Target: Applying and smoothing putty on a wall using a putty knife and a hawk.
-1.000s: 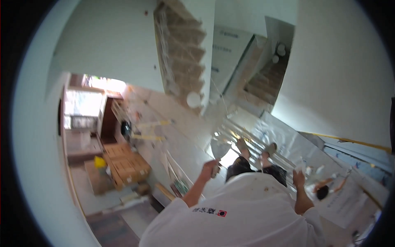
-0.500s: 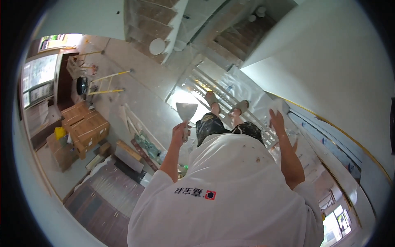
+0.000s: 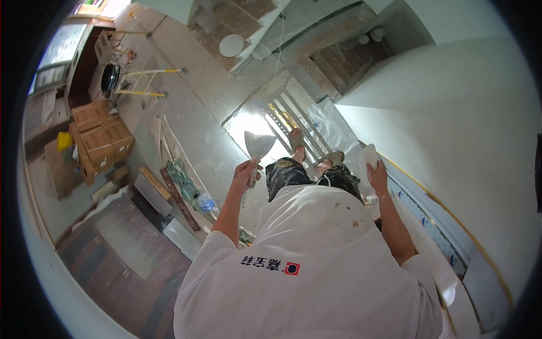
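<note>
My left hand (image 3: 247,174) is closed round the handle of a putty knife (image 3: 259,144), its broad blade pointing up and away from me. At the right, my right hand (image 3: 377,174) grips a pale, elongated white object (image 3: 367,157). Its kind is not clear, and my fingers hide part of it. Both hands are apart, in front of my white shirt (image 3: 305,243). Below them, my feet stand on a slatted metal platform (image 3: 307,125).
A white wall (image 3: 446,130) rises close on the right. Boxes (image 3: 104,138) and a yellow-legged ladder (image 3: 149,82) stand on the floor at left. A dusty staircase (image 3: 228,25) lies ahead, with a round white lid-like thing (image 3: 231,45) on it. Plastic sheeting (image 3: 333,121) lies beside the platform.
My right hand, spread and without anything in it before, now holds the white object. Another hand below it is no longer visible. The view has shifted, and the putty knife is tilted differently.
</note>
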`<action>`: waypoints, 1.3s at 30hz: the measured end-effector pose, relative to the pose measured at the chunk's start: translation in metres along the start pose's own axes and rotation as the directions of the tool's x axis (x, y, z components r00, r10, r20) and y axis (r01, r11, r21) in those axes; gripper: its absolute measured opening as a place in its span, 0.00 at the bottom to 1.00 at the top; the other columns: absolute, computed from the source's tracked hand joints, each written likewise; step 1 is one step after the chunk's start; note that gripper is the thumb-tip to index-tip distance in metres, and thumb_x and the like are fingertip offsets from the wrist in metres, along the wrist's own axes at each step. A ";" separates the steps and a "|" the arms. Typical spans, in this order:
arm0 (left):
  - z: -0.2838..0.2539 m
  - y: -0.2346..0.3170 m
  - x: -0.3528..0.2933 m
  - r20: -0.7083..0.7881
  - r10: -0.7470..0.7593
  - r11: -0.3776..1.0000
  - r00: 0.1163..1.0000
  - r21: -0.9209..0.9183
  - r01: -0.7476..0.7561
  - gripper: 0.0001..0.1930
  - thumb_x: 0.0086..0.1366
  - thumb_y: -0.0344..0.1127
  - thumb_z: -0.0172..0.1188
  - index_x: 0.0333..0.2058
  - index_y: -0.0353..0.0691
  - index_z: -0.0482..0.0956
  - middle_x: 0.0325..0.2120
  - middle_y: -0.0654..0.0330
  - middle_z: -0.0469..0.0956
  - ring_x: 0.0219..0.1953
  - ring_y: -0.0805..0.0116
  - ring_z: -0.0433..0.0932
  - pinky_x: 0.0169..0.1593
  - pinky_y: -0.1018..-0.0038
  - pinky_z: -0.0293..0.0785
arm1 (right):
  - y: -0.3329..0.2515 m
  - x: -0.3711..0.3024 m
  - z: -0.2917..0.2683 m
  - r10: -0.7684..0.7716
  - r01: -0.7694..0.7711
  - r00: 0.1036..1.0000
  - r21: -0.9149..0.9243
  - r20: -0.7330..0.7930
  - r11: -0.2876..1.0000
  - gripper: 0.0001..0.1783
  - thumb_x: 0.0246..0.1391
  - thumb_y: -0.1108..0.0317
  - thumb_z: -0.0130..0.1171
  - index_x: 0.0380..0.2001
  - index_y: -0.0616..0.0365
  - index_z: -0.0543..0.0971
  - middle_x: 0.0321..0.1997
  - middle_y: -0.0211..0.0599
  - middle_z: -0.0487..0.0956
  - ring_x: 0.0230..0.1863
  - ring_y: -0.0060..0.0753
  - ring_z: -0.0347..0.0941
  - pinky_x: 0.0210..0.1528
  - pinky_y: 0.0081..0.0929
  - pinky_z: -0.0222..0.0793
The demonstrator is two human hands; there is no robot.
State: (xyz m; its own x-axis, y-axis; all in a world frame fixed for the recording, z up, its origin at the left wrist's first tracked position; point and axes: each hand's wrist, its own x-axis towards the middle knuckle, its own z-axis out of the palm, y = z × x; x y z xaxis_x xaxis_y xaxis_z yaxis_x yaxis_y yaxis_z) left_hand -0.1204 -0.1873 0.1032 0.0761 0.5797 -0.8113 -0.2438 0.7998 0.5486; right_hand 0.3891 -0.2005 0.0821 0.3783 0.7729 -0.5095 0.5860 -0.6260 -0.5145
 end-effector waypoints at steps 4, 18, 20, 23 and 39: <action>-0.023 0.006 0.001 -0.027 0.046 0.997 0.999 -0.065 -0.048 0.16 0.67 0.44 0.57 0.42 0.35 0.78 0.27 0.60 0.79 0.20 0.75 0.73 0.23 0.78 0.69 | -0.063 0.028 0.016 -0.366 0.363 0.928 -0.051 -0.066 0.930 0.16 0.54 0.59 0.61 0.32 0.62 0.74 0.23 0.37 0.75 0.23 0.29 0.73 0.27 0.28 0.69; 0.067 0.153 -0.091 0.161 0.498 0.852 0.852 -0.274 -0.447 0.13 0.66 0.40 0.56 0.35 0.33 0.78 0.25 0.59 0.78 0.22 0.74 0.72 0.26 0.78 0.69 | -0.418 0.048 0.009 -0.857 -0.056 0.466 0.974 0.219 0.218 0.28 0.57 0.67 0.59 0.59 0.59 0.65 0.53 0.37 0.74 0.53 0.33 0.72 0.55 0.35 0.71; 0.077 0.156 -0.096 0.164 0.559 0.813 0.813 -0.298 -0.499 0.14 0.67 0.40 0.56 0.35 0.33 0.78 0.25 0.59 0.78 0.22 0.75 0.73 0.26 0.79 0.69 | -0.431 0.053 0.012 -0.902 0.220 0.410 0.945 0.135 0.241 0.29 0.61 0.52 0.52 0.61 0.51 0.63 0.56 0.38 0.72 0.54 0.38 0.72 0.53 0.41 0.74; 0.085 0.169 -0.111 0.182 0.573 0.807 0.799 -0.294 -0.512 0.15 0.67 0.42 0.56 0.33 0.33 0.79 0.24 0.60 0.78 0.23 0.75 0.73 0.26 0.79 0.68 | -0.451 0.045 0.014 -0.918 0.251 0.373 0.937 0.137 0.242 0.26 0.59 0.56 0.54 0.58 0.52 0.65 0.54 0.38 0.72 0.53 0.36 0.73 0.52 0.39 0.73; 0.089 0.191 -0.141 0.097 0.737 0.673 0.669 -0.198 -0.713 0.15 0.65 0.43 0.58 0.35 0.34 0.81 0.23 0.60 0.78 0.22 0.76 0.74 0.23 0.80 0.66 | -0.520 -0.044 0.014 -0.919 0.661 0.069 0.672 0.389 0.334 0.10 0.49 0.71 0.63 0.19 0.59 0.73 0.19 0.28 0.72 0.22 0.18 0.67 0.25 0.23 0.64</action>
State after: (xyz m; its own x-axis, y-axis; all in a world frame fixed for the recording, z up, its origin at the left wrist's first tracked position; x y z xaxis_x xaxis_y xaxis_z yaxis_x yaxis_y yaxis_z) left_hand -0.0914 -0.1022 0.3409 -0.0350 0.9924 -0.1183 -0.4100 0.0937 0.9072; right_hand 0.0576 0.0898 0.3622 -0.7913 0.5875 0.1691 -0.0354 0.2321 -0.9721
